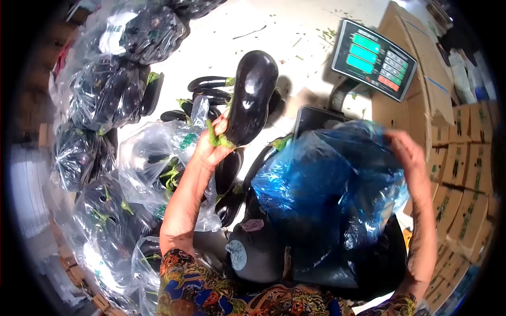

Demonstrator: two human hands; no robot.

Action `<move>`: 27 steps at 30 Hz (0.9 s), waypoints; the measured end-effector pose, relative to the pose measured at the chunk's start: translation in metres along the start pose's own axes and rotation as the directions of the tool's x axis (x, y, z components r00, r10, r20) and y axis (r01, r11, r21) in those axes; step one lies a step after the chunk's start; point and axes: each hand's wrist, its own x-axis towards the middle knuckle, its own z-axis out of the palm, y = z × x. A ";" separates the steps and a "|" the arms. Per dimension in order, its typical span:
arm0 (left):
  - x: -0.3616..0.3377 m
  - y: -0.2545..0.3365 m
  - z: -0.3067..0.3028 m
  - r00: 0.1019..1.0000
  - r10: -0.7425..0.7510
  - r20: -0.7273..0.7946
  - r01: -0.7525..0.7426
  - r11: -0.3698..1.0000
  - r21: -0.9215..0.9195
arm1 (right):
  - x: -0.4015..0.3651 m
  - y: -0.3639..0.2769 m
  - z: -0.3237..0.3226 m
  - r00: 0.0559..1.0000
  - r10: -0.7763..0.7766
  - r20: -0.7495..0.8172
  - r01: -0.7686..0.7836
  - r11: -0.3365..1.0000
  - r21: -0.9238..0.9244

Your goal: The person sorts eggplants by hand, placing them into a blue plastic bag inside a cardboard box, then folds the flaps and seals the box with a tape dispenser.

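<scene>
My left hand (215, 147) is closed around the stem end of a large, glossy eggplant (254, 89), which points up and away from me. On the right, my right hand (406, 150) grips the upper edge of a blue plastic bag (327, 179). The bag bulges in front of my lap; its contents are blurred by the film. Behind it stands a digital scale (374, 59) with lit green displays, its platform partly hidden by the bag. Several smaller eggplants (211, 82) lie on the floor beyond my left hand.
Clear plastic bags of eggplants (108, 92) line the left side. An open clear bag (158, 145) lies beside my left forearm. A cardboard box (408, 63) stands behind the scale, and stacked cartons (464, 174) fill the right. Leaf scraps litter the pale floor (300, 26).
</scene>
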 end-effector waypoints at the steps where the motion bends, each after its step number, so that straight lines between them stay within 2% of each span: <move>1: -0.011 0.005 0.013 0.997 -0.012 0.070 0.012 1.000 0.006 | -0.004 -0.012 -0.007 1.000 -0.023 -0.013 0.024 0.996 0.090; 2: -0.020 0.010 0.025 0.988 -0.050 0.148 0.047 0.999 0.028 | -0.012 -0.020 -0.011 0.978 -0.181 -0.104 0.170 0.979 -0.110; 3: -0.027 0.015 0.039 0.987 -0.058 0.152 0.042 0.994 0.105 | -0.021 -0.029 -0.012 0.926 -0.345 -0.154 0.283 0.904 -0.321; 5: -0.035 0.023 0.069 0.944 -0.198 0.264 0.143 0.967 0.212 | -0.039 -0.056 -0.014 0.826 -0.557 -0.090 0.436 0.731 -0.524; 7: -0.038 0.017 0.078 0.945 -0.247 0.216 0.190 0.949 0.252 | -0.051 -0.081 -0.010 0.773 -0.635 -0.012 0.551 0.680 -0.484; 9: -0.039 0.010 0.092 0.944 -0.293 0.150 0.216 0.895 0.390 | -0.054 -0.089 -0.002 0.723 -0.688 0.053 0.642 0.643 -0.417; 11: -0.041 -0.001 0.106 0.927 -0.345 0.149 0.293 0.911 0.291 | -0.054 -0.088 0.009 0.700 -0.705 0.116 0.696 0.637 -0.330; 13: -0.041 -0.015 0.121 0.906 -0.394 0.155 0.364 0.912 0.189 | -0.059 -0.090 0.004 0.782 -0.585 0.213 0.605 0.795 -0.040; 15: -0.041 -0.025 0.135 0.883 -0.439 0.163 0.431 0.898 0.085 | -0.061 -0.076 0.001 0.826 -0.516 0.228 0.510 0.856 0.090; 16: -0.043 -0.028 0.141 0.883 -0.453 0.121 0.463 0.884 -0.069 | -0.062 -0.066 0.000 0.844 -0.481 0.237 0.456 0.876 0.156; 17: -0.045 -0.026 0.136 0.854 -0.472 0.218 0.505 0.853 -0.131 | -0.063 -0.056 -0.001 0.882 -0.406 0.239 0.361 0.909 0.210; 19: -0.048 -0.030 0.149 0.729 -0.334 0.597 0.534 0.824 -0.191 | -0.069 -0.038 -0.001 0.932 -0.250 0.261 0.160 0.933 0.322; 20: -0.060 -0.032 0.167 0.918 -0.242 0.313 0.327 0.910 -0.255 | -0.073 -0.031 0.000 0.942 -0.260 0.211 0.147 0.887 0.437; 21: -0.056 -0.036 0.158 0.912 -0.198 0.359 0.276 0.944 -0.180 | -0.075 -0.025 0.000 0.955 -0.224 0.194 0.118 0.888 0.445; 23: -0.054 -0.038 0.173 0.947 -0.212 0.240 0.208 0.977 0.041 | -0.080 -0.015 0.001 0.974 -0.148 0.172 0.053 0.885 0.462; 24: -0.052 -0.040 0.179 0.947 -0.224 0.230 0.201 0.973 0.117 | -0.087 -0.016 0.001 0.972 -0.149 0.182 0.039 0.867 0.497; 27: -0.053 -0.051 0.215 0.992 -0.124 0.001 0.115 0.925 0.361 | -0.100 -0.002 0.004 0.982 -0.074 0.176 -0.023 0.871 0.491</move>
